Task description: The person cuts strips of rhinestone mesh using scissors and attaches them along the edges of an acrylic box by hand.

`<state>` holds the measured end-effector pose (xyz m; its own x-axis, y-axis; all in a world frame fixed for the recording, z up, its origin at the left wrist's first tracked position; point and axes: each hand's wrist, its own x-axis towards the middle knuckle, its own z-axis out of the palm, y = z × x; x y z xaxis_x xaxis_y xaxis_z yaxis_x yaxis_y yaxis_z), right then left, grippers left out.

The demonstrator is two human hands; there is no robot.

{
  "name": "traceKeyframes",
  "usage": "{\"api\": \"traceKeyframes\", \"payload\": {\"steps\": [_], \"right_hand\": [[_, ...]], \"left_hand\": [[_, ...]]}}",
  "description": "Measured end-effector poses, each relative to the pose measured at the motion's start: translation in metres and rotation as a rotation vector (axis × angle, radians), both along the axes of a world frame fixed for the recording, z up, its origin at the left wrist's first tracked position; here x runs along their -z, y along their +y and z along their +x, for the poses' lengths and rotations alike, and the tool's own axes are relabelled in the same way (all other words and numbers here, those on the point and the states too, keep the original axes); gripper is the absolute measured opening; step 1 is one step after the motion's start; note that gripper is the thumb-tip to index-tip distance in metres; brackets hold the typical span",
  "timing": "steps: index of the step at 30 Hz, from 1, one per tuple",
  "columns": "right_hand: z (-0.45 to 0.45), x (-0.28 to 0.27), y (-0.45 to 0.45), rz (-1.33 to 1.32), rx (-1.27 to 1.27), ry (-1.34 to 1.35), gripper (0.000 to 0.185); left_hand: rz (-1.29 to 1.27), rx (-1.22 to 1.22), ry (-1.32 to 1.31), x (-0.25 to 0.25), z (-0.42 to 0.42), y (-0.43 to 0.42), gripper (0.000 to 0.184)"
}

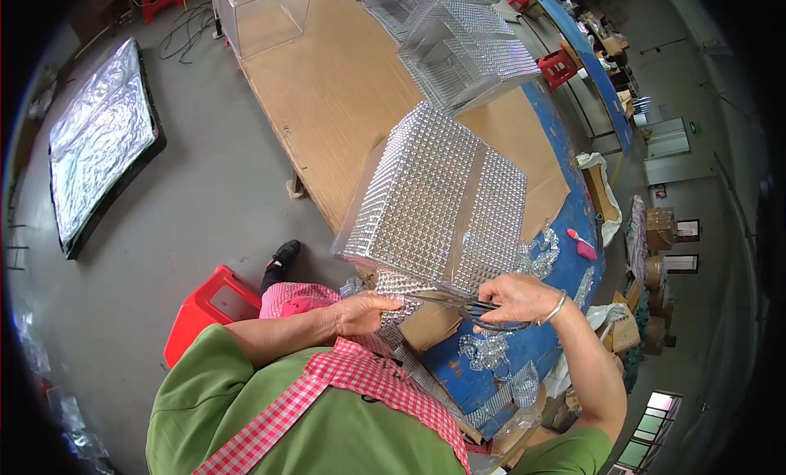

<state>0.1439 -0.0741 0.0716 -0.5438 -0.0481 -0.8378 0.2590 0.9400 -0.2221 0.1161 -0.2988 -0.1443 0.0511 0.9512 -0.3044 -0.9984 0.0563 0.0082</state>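
A clear box covered in silver rhinestone sheet (434,201) stands on the table before me, with a plain strip running down one face. My left hand (364,313) pinches the edge of a loose flap of rhinestone sheet (397,285) below the box. In my right hand (517,298) is a pair of dark-handled scissors (483,313), fingers wrapped round the handles. Their blades point left along the box's lower edge, toward the flap and my left hand. Whether the blades are parted is too small to tell.
Several rhinestone-covered boxes (458,54) and a clear box (266,21) stand at the table's far end. Rhinestone scraps (487,352) and a pink brush (583,246) lie on the blue tabletop (565,291). A red stool (205,307) is at my left.
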Motion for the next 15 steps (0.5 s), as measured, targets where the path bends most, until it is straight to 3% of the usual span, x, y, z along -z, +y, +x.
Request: {"api": "traceKeyframes", "payload": {"steps": [6,15], "right_hand": [[-0.003,-0.001,-0.021,0.055,-0.066,-0.059,0.058],[-0.004,-0.002,-0.044,0.104,-0.125,-0.01,0.06]], "left_hand": [[-0.026,0.034,0.006,0.003,0.0,-0.002,0.027],[0.001,0.048,0.042,-0.003,-0.002,-0.002,0.035]]}}
